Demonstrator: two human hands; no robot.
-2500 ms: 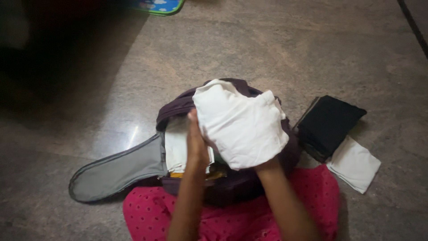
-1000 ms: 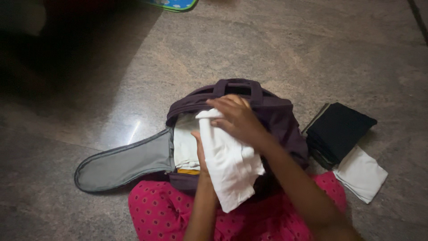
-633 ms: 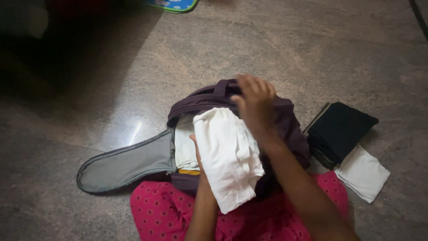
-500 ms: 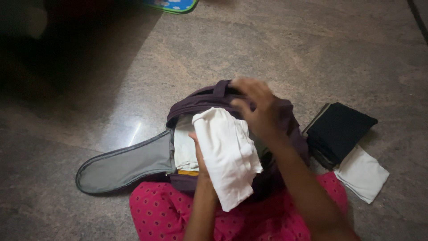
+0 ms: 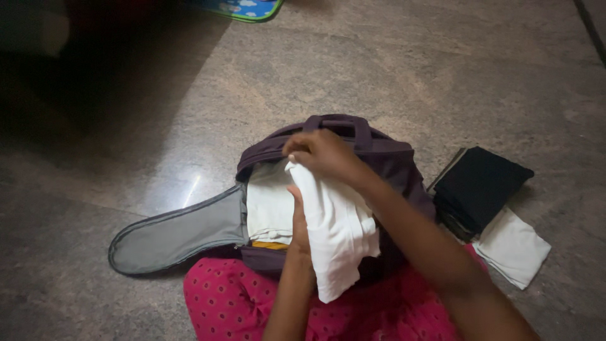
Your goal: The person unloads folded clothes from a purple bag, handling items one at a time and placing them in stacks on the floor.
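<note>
A dark purple bag (image 5: 391,164) lies open on the floor in front of my lap, its grey flap (image 5: 177,230) folded out to the left. Folded white clothes (image 5: 268,205) sit inside it. Over the opening I hold a folded white cloth (image 5: 338,233). My right hand (image 5: 319,155) pinches its top edge near the bag's handle. My left hand (image 5: 298,218) presses flat against the cloth's left side, partly hidden by it.
A folded black garment (image 5: 476,186) and a folded white cloth (image 5: 511,246) lie on the stone floor to the right of the bag. My pink dotted trousers (image 5: 233,303) are at the bottom. A colourful mat edge (image 5: 243,7) shows at the top.
My right hand left the bag's handle and came back onto the top edge of the white cloth. The cloth has sunk a little toward the bag's opening.
</note>
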